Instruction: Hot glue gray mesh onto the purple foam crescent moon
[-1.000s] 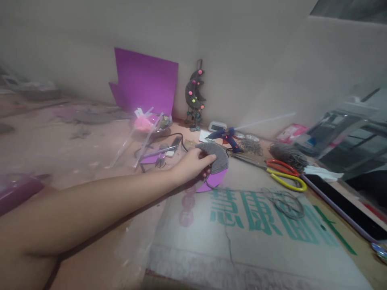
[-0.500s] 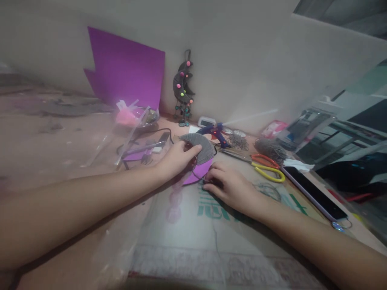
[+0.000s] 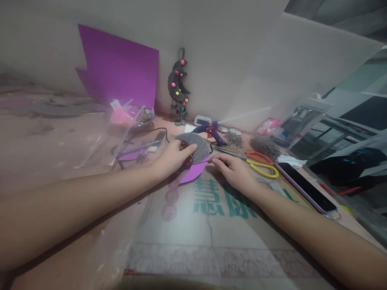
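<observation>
A purple crescent cutout (image 3: pixel 193 172), its upper part wound with grey yarn (image 3: pixel 200 147), is in my left hand (image 3: pixel 179 155). The thumb lies over the wound part and the other fingers curl behind the inner edge. My right hand (image 3: pixel 231 167) pinches a grey yarn strand at the crescent's right edge, where the winding ends and bare purple begins. The crescent's lower tip is unwrapped. Below both hands lies a flattened cardboard sheet (image 3: pixel 175 245) with green lettering.
Behind the crescent lies a blue glue gun (image 3: pixel 214 133). Scissors (image 3: pixel 262 164) with red and yellow handles and a phone (image 3: pixel 306 187) lie to the right, near a grey yarn ball (image 3: pixel 264 147). A purple sheet (image 3: pixel 121 68) and decorated moon hanging (image 3: pixel 177 85) are against the wall.
My right hand has come in from the right, taken the yarn strand and drawn it up to the crescent's right edge. My left hand keeps its hold; the view has shifted.
</observation>
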The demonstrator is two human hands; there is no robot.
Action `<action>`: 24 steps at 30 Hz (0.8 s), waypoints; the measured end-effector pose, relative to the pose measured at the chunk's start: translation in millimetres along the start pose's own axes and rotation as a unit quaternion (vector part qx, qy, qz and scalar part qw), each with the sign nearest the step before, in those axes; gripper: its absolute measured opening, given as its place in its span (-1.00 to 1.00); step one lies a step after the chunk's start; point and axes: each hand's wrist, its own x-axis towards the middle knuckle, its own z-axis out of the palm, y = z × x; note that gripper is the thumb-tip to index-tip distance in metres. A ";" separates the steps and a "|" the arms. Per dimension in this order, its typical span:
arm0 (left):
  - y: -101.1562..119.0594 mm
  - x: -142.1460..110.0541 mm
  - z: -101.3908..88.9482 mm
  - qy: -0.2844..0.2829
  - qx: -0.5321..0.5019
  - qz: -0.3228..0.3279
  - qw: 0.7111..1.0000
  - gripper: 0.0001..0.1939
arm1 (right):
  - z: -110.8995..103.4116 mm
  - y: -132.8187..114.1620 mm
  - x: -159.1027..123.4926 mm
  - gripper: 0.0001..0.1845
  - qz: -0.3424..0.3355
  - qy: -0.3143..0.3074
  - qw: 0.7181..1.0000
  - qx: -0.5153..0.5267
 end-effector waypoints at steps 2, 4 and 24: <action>2.2 -1.3 0.8 -0.001 0.008 0.011 1.000 -0.73 | 1.2 -0.3 1.7 -0.76 0.014 0.008 1.000 0.021; 4.0 -2.8 1.3 -0.002 0.018 0.026 0.999 -0.75 | 2.1 -0.5 2.1 -0.75 0.027 0.014 0.999 0.034; -2.2 -2.7 -0.4 -0.024 0.061 0.044 0.997 -0.63 | 1.3 5.9 2.0 -0.72 -0.041 0.095 0.989 0.109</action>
